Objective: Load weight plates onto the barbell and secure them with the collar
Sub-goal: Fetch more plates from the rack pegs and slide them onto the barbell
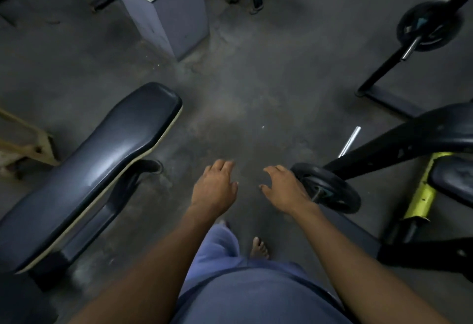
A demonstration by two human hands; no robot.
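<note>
My left hand and my right hand hang over the grey floor with loosely spread fingers, holding nothing. Just right of my right hand a black weight plate sits on a peg of a black frame; the hand's outer edge overlaps the plate's rim. A bare chrome peg sticks out above it. At the upper right another black weight plate sits on a chrome-tipped bar. I see no collar.
A padded black bench slants across the left. A grey pillar stands at the upper middle. A black and yellow machine frame fills the right. My bare foot is on the floor below my hands.
</note>
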